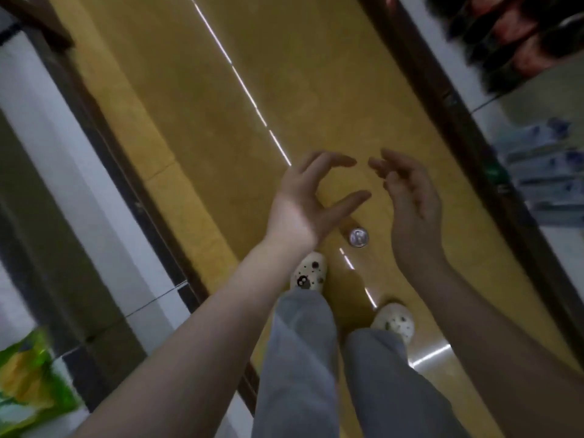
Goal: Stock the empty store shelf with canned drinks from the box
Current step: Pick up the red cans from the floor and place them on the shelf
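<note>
I look straight down an aisle at a yellow floor [202, 128]. One can [359, 238] stands upright on it, only its silver top showing, just ahead of my feet. My left hand [305, 200] and my right hand [410, 200] hover above the can with fingers loosely curved toward each other, holding nothing. The view is blurred. No box is in sight.
White shelf edges with dark base strips run along both sides of the aisle. A green and yellow package [28, 380] lies at lower left, blue-white packs [543, 165] at right, dark red goods [518, 33] at upper right. My spotted shoes [308, 273] stand below the can.
</note>
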`<action>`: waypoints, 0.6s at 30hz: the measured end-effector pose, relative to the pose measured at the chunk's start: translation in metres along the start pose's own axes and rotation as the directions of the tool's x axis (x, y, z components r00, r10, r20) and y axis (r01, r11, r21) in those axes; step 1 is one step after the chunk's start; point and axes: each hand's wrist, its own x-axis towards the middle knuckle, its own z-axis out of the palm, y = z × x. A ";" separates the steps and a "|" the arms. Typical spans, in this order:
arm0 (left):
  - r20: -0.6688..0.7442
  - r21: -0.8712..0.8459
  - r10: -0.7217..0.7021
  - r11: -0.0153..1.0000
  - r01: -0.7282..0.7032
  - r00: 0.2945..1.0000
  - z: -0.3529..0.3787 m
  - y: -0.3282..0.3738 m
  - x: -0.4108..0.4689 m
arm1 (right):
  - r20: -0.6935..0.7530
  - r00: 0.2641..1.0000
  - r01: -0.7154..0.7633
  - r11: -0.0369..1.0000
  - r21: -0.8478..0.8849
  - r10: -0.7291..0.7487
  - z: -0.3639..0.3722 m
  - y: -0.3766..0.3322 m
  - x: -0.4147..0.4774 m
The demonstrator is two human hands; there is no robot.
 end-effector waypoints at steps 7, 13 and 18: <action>0.230 0.240 -0.073 0.971 0.016 0.970 0.081 -0.202 0.027 | 0.007 0.993 -0.108 0.930 -0.351 0.118 -0.008 0.218 0.031; 0.264 0.577 -0.190 0.817 0.003 0.946 0.124 -0.296 0.050 | -0.064 0.945 -0.289 0.728 -0.622 0.320 -0.029 0.330 0.031; 0.210 0.792 -0.300 0.610 0.017 0.930 0.151 -0.321 0.060 | -0.032 0.861 -0.382 0.602 -0.701 0.508 -0.017 0.359 0.032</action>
